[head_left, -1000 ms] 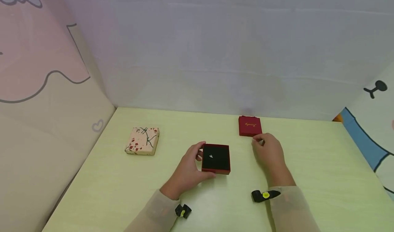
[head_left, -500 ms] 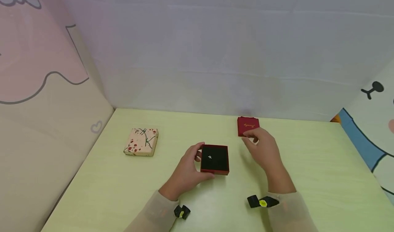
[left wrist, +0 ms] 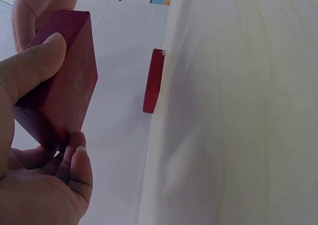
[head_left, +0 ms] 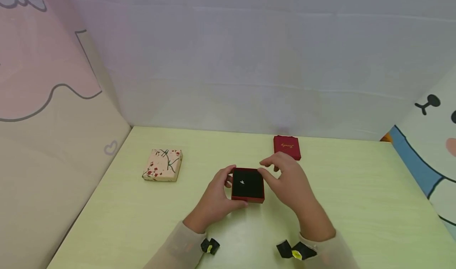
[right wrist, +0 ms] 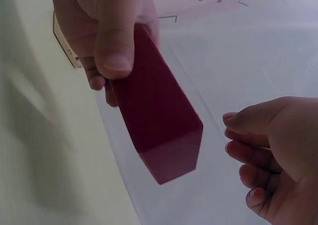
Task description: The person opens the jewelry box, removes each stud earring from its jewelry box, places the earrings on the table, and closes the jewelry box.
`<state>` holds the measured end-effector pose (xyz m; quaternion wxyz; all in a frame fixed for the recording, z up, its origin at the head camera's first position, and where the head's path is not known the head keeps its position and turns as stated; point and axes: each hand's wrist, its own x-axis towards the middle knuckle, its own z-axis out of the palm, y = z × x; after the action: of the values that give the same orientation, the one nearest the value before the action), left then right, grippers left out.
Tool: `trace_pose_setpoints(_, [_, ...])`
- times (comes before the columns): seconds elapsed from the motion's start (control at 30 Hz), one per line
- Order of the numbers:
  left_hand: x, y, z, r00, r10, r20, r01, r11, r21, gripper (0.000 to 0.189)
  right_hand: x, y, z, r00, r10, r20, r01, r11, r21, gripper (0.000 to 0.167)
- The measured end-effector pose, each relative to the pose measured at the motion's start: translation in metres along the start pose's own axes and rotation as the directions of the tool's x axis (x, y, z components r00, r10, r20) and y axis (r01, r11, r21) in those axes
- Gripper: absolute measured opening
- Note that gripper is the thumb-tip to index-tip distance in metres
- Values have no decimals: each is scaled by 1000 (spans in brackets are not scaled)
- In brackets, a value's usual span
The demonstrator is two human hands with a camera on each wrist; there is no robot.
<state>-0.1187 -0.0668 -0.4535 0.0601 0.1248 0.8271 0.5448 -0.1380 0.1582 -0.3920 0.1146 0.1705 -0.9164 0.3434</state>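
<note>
My left hand (head_left: 216, 195) holds a small square red jewelry box (head_left: 253, 200) by its left side, thumb along the near wall and fingers at the far one. A black insert (head_left: 253, 185) fills the box, and a tiny silver star-like piece (head_left: 242, 182) shows on it. Gold marks (left wrist: 82, 78) appear on the box's underside in the left wrist view. My right hand (head_left: 289, 180) is at the box's far right corner, its thumb and forefinger parted and bent. In the right wrist view, that hand (right wrist: 285, 150) is apart from the box with nothing between its fingers.
A flat red lid-like piece (head_left: 287, 147) with gold lettering lies at the back of the pale table (head_left: 356, 189). To the left sits a cream box (head_left: 163, 165) with a floral branch print. White cloth walls (head_left: 221, 63) enclose the back and sides.
My right hand has come left and nearer from beside the red lid-like piece to the box's far right corner. My left hand stays on the box.
</note>
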Motion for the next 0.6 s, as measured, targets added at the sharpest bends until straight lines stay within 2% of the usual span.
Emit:
trace_pose_setpoints(0.17, [-1,-1,0,1000,7,7,-8,1000,29,99,-4,-12,12,998,-54,41,53,999,10,13])
trace_pose_setpoints(0.33, [-1,0,0,1000,20,6,-20,999,36,99,-5,-17,22,994,-59,93,59,998,10,13])
trace_pose_setpoints(0.6, [-1,0,0,999,31,13,-32,999,19,99,-4,-20,27,987,-54,153,63,997,-55,14])
